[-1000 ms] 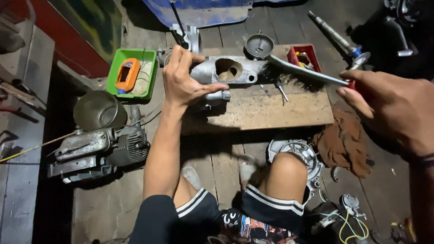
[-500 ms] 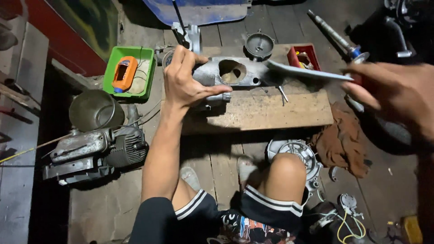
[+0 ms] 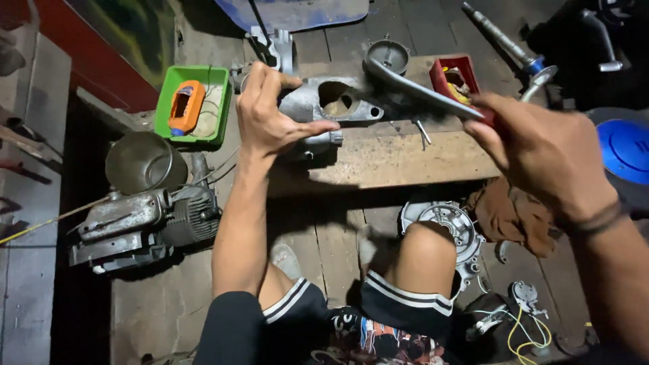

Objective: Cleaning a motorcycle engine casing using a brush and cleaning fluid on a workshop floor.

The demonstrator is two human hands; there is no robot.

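Observation:
My left hand grips the left end of a grey metal engine casing that lies on a wooden board. The casing has an oval opening in its top. My right hand is raised at the right and holds a long flat metal tool by its red handle. The tool's blade slants up and left, and its tip hangs above the casing's right end. I sit on the floor with my knees below the board.
A green tray holding an orange tool lies left of the board. A red box of small parts stands behind the board. A small engine rests at the left. A round metal cover, a brown rag and wires lie at the right.
My right hand has moved left and nearer the casing, bringing the tool's tip over its right end. My left hand keeps its hold on the casing.

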